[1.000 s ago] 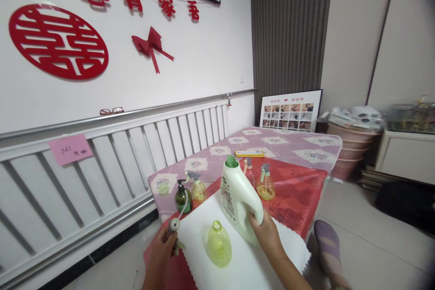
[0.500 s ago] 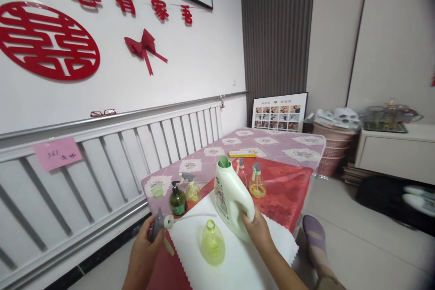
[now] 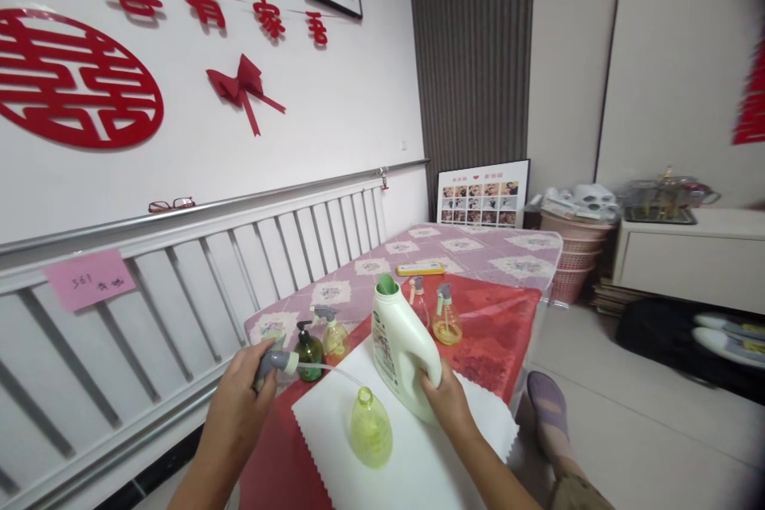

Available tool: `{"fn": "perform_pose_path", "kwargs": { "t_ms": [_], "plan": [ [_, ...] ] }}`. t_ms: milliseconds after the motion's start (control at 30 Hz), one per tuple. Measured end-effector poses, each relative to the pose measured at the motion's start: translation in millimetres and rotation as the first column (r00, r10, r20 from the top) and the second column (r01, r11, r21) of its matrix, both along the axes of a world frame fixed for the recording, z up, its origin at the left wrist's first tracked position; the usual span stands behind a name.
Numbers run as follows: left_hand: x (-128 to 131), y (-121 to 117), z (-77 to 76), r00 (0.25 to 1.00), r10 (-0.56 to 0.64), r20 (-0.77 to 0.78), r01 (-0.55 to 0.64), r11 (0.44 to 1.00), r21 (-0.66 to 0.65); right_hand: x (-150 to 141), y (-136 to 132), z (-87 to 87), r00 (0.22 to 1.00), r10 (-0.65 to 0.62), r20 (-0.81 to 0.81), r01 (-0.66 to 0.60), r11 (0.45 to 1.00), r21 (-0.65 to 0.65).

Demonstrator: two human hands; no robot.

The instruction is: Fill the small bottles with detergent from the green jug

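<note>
My left hand point(image 3: 242, 390) is closed around a grey spray nozzle point(image 3: 276, 362), whose thin clear tube points right toward the jug. My right hand point(image 3: 445, 398) grips the handle of a pale green detergent jug point(image 3: 398, 351), which stands uncapped on the white mat point(image 3: 418, 458), a green spout showing in its mouth. In front of the jug, between my hands, is a yellow-green bottle point(image 3: 370, 430) with an open neck. Just beyond the nozzle are a dark green pump bottle point(image 3: 309, 352) and a yellowish spray bottle point(image 3: 335, 337).
Behind the jug stand a pink spray bottle point(image 3: 418, 301) and a yellow spray bottle point(image 3: 446, 317) on the red cloth point(image 3: 502, 311). A yellow flat case point(image 3: 420, 269) lies farther back. A white radiator point(image 3: 197, 279) runs along the left side; a foot in a purple shoe point(image 3: 548, 410) is at right.
My left hand has raised the spray nozzle and turned it, so its tube now reaches above the open bottle's neck. My right hand stays on the jug handle. The view has shifted slightly.
</note>
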State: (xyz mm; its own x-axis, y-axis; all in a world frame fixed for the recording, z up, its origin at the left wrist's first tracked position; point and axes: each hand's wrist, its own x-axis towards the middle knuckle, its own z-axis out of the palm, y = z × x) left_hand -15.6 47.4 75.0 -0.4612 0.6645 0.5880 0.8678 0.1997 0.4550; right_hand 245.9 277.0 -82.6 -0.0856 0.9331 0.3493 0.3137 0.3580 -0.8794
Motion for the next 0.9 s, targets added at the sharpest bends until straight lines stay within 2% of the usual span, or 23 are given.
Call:
{"fn": "perform_pose_path", "kwargs": {
  "t_ms": [267, 600, 767, 900],
  "plan": [
    [10.6, 15.8, 14.9, 0.982, -0.132, -0.136, 0.116, 0.986, -0.116, 0.0, -0.1, -0.3, 1.0, 0.011, -0.002, -0.011, 1.0, -0.009],
    [23.0, 30.6, 20.1, 0.936, -0.194, -0.294, 0.104, 0.95, -0.295, -0.3, 2.8, -5.7, 1.0, 0.01, 0.008, -0.01, 1.0, -0.007],
    [43.2, 37.3, 27.8, 0.914, -0.21, -0.347, 0.06, 0.917, -0.394, -0.7, 3.8, -7.7, 1.0, 0.009, 0.009, -0.009, 1.0, -0.006],
    [59.0, 44.4, 23.9, 0.883, -0.27, -0.383, 0.065, 0.88, -0.471, -0.6, 3.5, -7.2, 1.0, 0.014, 0.005, -0.014, 1.0, -0.005]
  ]
}}
